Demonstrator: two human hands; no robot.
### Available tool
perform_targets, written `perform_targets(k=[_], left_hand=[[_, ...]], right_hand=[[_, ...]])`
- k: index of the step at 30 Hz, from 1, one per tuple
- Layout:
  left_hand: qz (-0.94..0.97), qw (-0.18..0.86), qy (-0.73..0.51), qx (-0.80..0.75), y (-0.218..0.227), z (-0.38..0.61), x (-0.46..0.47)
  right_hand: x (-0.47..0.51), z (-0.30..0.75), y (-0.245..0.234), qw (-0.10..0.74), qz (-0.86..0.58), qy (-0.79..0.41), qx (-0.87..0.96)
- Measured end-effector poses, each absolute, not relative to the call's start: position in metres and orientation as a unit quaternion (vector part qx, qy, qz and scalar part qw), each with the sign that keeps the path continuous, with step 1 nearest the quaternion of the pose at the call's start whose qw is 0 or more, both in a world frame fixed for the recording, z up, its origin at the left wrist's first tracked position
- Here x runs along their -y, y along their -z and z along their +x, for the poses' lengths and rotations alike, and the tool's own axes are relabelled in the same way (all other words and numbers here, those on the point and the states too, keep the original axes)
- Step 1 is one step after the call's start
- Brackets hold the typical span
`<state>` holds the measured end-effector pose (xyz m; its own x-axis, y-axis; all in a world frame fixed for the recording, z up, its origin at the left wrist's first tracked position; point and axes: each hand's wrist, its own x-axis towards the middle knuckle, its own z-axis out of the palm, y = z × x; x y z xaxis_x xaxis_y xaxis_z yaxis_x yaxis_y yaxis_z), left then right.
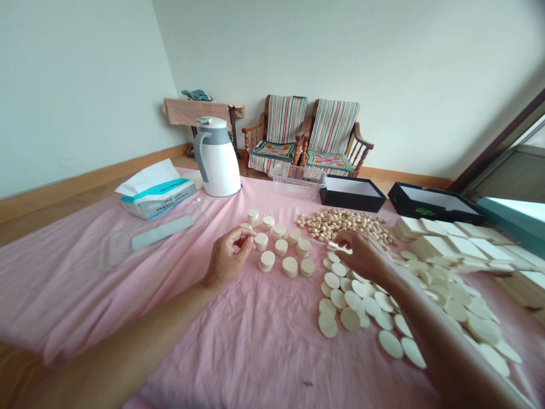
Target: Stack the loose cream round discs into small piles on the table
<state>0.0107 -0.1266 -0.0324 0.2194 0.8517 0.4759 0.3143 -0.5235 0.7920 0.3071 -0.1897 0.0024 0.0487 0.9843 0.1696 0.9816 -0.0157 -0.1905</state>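
Note:
My left hand rests on the pink tablecloth with fingers curled, pinching a small pale wooden disc between thumb and fingertips. Just to its right stand several short stacks of wooden discs. My right hand lies palm down over the spread of flat wooden discs, fingers bent onto one disc at the spread's far edge. Behind it lies a heap of small wooden beads.
A white jug, a tissue pack and a clear lid sit at the left. Two black boxes, a clear tub, a teal box and square wooden tiles line the far right. Two chairs stand beyond.

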Motion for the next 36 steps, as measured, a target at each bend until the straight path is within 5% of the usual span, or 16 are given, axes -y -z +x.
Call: perform_targets(k=[7,27,36], left_hand=[[0.728,0.28,-0.479,-0.402,0.032,0.011,0.127],[0.725,0.287,-0.481,-0.402,0.031,0.012,0.128],[0.721,0.285,-0.485,-0.405,0.028,0.012,0.129]], right_hand=[[0.182,0.302,0.013,0.079,-0.716,0.01,0.693],[0.182,0.294,0.022,0.136,-0.71,-0.015,0.69],[0.193,0.28,0.002,0.233,-0.647,-0.065,0.723]])
